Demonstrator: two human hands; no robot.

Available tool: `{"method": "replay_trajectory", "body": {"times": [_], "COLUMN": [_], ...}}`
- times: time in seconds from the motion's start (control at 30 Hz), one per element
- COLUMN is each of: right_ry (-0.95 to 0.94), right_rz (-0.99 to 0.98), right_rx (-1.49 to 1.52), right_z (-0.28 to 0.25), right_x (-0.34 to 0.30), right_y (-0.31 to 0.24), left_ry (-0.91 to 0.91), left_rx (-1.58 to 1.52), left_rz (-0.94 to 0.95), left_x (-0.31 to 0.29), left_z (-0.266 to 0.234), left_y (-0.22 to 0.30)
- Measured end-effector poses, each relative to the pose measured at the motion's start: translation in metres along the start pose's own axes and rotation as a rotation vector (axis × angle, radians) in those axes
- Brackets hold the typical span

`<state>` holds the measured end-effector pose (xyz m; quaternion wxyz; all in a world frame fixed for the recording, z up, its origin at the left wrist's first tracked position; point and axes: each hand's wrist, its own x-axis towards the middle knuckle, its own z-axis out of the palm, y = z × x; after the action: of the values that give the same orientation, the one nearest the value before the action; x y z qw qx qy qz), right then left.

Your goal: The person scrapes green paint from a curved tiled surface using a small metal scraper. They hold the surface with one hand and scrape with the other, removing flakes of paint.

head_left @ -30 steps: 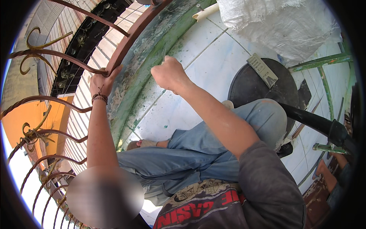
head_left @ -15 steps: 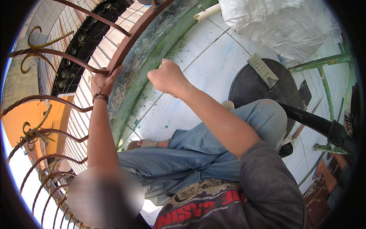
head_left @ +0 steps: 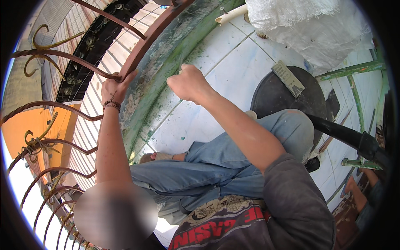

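My left hand (head_left: 113, 88), with a dark braided bracelet at the wrist, is closed around the lower rail of a reddish-brown metal railing (head_left: 132, 58), beside a twisted bar. My right hand (head_left: 189, 84) forms a fist above the tiles, next to a green-stained ledge (head_left: 177, 62). From the top of that fist sticks a thin, greyish blade-like tool (head_left: 181, 61). Its handle is hidden inside my fingers, so I cannot make out its exact kind. The blade points at the ledge; whether it touches is too small to tell.
A round black seat (head_left: 266, 93) bears a flat pale block (head_left: 288, 78). Behind it lies a white woven sack (head_left: 308, 29), near a pale pipe piece (head_left: 231, 15). Green-painted bars (head_left: 352, 71) stand at the right. Another person's bare leg (head_left: 354, 191) shows at the lower right.
My right hand has shifted slightly to the right with the thin tool. The left hand keeps its grip on the railing. The whole view has shifted a little.
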<state>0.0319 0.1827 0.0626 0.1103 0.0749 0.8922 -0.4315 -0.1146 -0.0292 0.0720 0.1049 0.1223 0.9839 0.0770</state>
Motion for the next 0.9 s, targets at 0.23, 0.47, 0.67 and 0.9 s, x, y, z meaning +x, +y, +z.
{"method": "replay_trajectory", "body": {"times": [0.23,0.47,0.67,0.9], "right_ry": [0.104,0.124,0.128,0.299], "right_rz": [0.084,0.258,0.266,0.317], "right_rx": [0.298,0.531,0.518,0.847], "right_z": [0.014,0.019,0.032,0.082], "right_x": [-0.012,-0.015,-0.008,-0.01], "right_y": [-0.016,-0.023,-0.02,-0.023], "left_ry": [0.011,0.011,0.012,0.059], "left_rx": [-0.013,-0.023,-0.013,-0.024], "left_rz": [-0.017,-0.039,-0.017,0.017], "left_x": [0.001,-0.002,-0.001,0.0], "left_z": [0.002,-0.001,0.0,0.003], "left_y": [-0.001,0.005,0.003,0.005]}}
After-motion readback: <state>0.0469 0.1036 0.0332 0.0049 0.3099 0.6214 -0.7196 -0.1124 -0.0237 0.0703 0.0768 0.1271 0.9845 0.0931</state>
